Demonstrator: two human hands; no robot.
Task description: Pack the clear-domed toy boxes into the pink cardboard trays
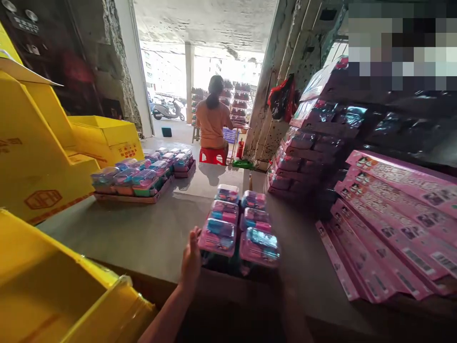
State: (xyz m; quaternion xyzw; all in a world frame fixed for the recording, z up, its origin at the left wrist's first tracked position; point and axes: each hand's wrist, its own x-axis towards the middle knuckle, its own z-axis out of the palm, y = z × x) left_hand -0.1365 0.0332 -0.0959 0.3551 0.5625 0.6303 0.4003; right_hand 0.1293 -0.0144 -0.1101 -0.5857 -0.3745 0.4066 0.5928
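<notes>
In front of me is a tray [218, 265] of clear-lidded plastic boxes [218, 233], set in two columns, with pink and blue contents showing through. My left hand [191, 258] grips the tray's near left side, fingers closed along it and thumb side up. My right hand [284, 281] is a dim shape in deep shadow by the near right corner; its fingers cannot be made out. The tray's lower near edge is dark too.
A similar filled tray [126, 197] and a smaller one [184, 169] stand back left on the table [160, 243]. Yellow cartons [32, 143] crowd the left. Stacked trays [293, 162] and flat pink printed cardboard [392, 228] flank the right. Someone [213, 119] sits beyond on a red stool [213, 155].
</notes>
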